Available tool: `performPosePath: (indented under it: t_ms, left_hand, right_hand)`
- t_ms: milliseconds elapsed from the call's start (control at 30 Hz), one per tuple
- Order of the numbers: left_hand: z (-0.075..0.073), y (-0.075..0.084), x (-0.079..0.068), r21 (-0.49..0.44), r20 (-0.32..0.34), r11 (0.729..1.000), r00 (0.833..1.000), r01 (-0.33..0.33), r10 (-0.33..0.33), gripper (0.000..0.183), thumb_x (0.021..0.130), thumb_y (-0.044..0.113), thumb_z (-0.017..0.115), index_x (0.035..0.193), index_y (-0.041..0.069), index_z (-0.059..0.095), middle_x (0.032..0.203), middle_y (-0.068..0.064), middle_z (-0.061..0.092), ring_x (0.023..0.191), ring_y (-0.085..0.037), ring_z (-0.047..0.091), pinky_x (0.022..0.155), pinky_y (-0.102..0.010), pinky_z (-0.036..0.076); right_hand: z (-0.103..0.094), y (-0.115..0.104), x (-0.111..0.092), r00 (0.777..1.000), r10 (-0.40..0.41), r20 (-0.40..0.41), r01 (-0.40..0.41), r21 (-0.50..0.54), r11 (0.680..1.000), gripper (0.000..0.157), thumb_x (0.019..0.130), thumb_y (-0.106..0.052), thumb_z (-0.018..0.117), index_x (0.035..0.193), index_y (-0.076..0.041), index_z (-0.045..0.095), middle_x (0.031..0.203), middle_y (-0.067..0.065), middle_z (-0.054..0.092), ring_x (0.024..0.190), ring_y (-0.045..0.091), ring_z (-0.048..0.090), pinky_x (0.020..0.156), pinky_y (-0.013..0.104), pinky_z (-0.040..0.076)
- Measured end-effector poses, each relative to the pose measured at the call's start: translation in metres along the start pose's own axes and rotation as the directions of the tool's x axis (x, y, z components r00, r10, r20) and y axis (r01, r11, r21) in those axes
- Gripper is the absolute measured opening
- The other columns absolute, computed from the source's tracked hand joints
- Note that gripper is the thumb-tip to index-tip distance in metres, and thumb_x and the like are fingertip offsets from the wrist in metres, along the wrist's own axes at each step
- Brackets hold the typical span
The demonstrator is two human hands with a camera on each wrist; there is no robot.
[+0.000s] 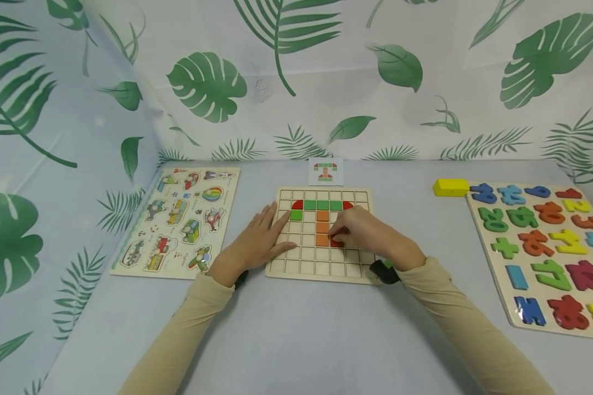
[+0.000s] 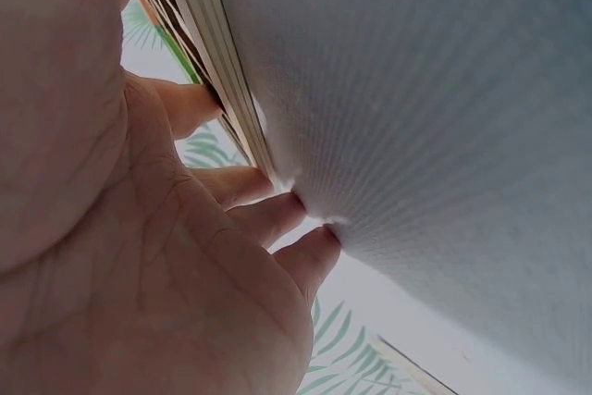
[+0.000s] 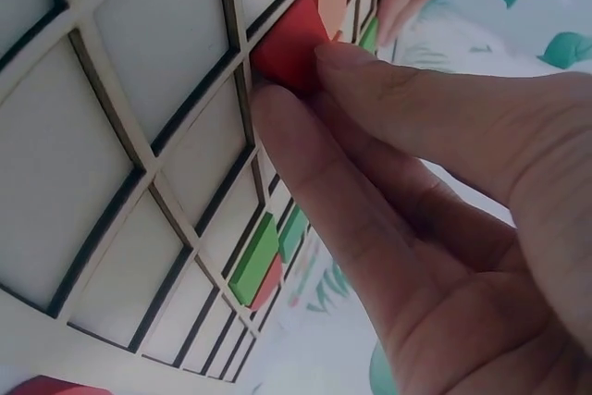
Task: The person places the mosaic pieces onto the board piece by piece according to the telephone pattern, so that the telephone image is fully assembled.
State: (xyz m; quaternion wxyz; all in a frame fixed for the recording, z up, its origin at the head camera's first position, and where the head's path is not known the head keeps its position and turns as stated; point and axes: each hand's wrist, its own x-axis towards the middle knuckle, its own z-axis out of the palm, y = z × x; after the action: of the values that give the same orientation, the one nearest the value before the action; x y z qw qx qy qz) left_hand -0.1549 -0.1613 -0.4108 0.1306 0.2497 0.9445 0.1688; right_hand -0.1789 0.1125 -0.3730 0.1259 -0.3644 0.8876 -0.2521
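A wooden grid board (image 1: 296,267) lies in the middle of the table. My right hand (image 1: 370,235) pinches a red piece (image 3: 291,48) with a rounded side between thumb and fingertips, right at a grid cell beside the lowest orange square (image 1: 322,240). Above it on the board, green squares (image 1: 322,205) form a row with a red piece (image 1: 297,204) at the left end and another (image 1: 347,204) at the right. One green square (image 1: 296,215) sits below the left red piece. My left hand (image 1: 257,241) rests with fingers spread along the board's left edge.
A picture card (image 1: 325,171) with a matching coloured shape lies behind the board. To the left is a vehicle picture puzzle (image 1: 178,219). A board of coloured numbers and letters (image 1: 543,241) lies at right, with a yellow block (image 1: 451,187) by its far corner.
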Motion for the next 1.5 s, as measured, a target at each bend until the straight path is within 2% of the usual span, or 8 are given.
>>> performPosePath:
  t_ms: [367,567,667,767,933,1133,1500]
  left_hand:
    - [-0.001,0.001,-0.001,-0.002,-0.012,1.000,1.000,-0.011,0.011,0.078,0.110,0.043,0.054,0.166,-0.001,0.022,0.170,-0.033,0.003,0.158,-0.048,0.005,0.128,-0.057,0.009]
    - [0.000,0.001,-0.001,0.000,-0.009,1.000,1.000,-0.010,0.010,0.079,0.109,0.044,0.054,0.166,0.000,0.021,0.170,-0.032,0.002,0.158,-0.047,0.004,0.128,-0.056,0.009]
    - [0.000,0.001,0.000,-0.003,-0.010,1.000,1.000,-0.010,0.010,0.079,0.109,0.043,0.054,0.166,0.000,0.021,0.170,-0.033,0.002,0.158,-0.048,0.003,0.128,-0.056,0.009]
    - [-0.001,0.001,-0.001,-0.003,-0.009,1.000,1.000,-0.010,0.010,0.080,0.109,0.044,0.055,0.166,0.000,0.021,0.170,-0.032,0.002,0.158,-0.048,0.003,0.128,-0.056,0.008]
    - [-0.001,0.001,-0.001,-0.002,-0.007,1.000,1.000,-0.015,0.015,0.079,0.109,0.043,0.054,0.166,0.000,0.020,0.170,-0.032,0.002,0.158,-0.048,0.003,0.128,-0.056,0.008]
    - [0.000,0.000,-0.002,0.002,-0.002,1.000,1.000,-0.015,0.015,0.079,0.110,0.043,0.054,0.166,0.000,0.020,0.170,-0.033,0.001,0.158,-0.048,0.003,0.128,-0.056,0.009]
    - [0.000,0.001,-0.001,0.004,-0.007,1.000,1.000,-0.013,0.013,0.079,0.110,0.043,0.053,0.166,0.000,0.020,0.170,-0.032,0.001,0.158,-0.048,0.004,0.128,-0.057,0.009]
  right_hand:
    - [0.004,-0.001,0.001,1.000,0.021,-0.010,-0.021,-0.045,0.999,0.012,0.087,0.008,0.080,0.099,0.005,0.082,0.095,0.013,0.079,0.091,0.026,0.074,0.079,0.035,0.062]
    - [0.004,0.003,-0.002,0.999,-0.025,-0.023,0.024,-0.037,0.999,0.011,0.088,0.008,0.080,0.099,0.005,0.082,0.095,0.012,0.078,0.090,0.025,0.074,0.078,0.035,0.062]
    - [0.000,0.008,-0.006,0.999,-0.050,-0.003,0.050,0.002,0.999,0.013,0.090,0.005,0.078,0.103,0.004,0.081,0.097,0.010,0.078,0.091,0.021,0.072,0.080,0.034,0.061]
    - [-0.007,0.014,-0.013,0.997,-0.073,0.027,0.070,0.084,0.994,0.016,0.093,0.003,0.076,0.108,0.003,0.080,0.102,0.009,0.077,0.094,0.020,0.072,0.083,0.035,0.062]
    - [-0.023,0.024,-0.028,0.998,-0.027,0.051,0.019,0.163,0.986,0.019,0.095,-0.002,0.076,0.114,0.001,0.078,0.111,0.009,0.076,0.101,0.026,0.073,0.086,0.039,0.062]
    - [-0.037,0.032,-0.047,0.997,0.052,0.063,-0.061,0.153,0.986,0.021,0.094,-0.002,0.077,0.115,0.001,0.077,0.112,0.008,0.075,0.101,0.025,0.072,0.085,0.041,0.062]
    - [-0.041,0.046,-0.066,0.989,0.132,0.060,-0.139,0.137,0.981,0.023,0.089,0.003,0.080,0.112,0.006,0.076,0.106,0.009,0.075,0.092,0.021,0.071,0.083,0.038,0.062]
